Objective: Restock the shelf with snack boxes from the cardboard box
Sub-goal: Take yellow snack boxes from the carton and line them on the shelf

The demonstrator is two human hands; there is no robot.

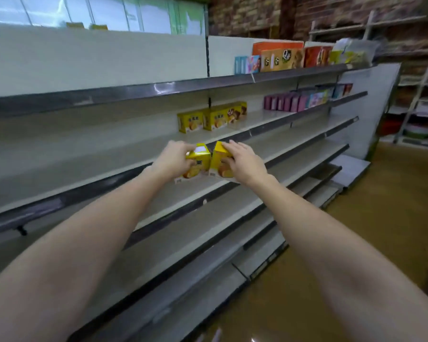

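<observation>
Both my arms reach out toward a long grey shelving unit. My left hand point(174, 159) grips a yellow snack box point(198, 162) and my right hand point(243, 162) grips a second yellow snack box point(220, 159). The two boxes are side by side, almost touching, held in front of the edge of a bare white shelf point(109, 166). On the same shelf further back stand three more yellow snack boxes point(211, 117) in a row. No cardboard box shows in this view.
The top shelf holds orange, red and blue boxes point(282, 56). Purple and pastel packs point(297, 99) sit on the shelf to the right. Lower shelf boards point(208, 218) run down to a brown floor point(356, 243). A white rack point(420, 99) stands at far right.
</observation>
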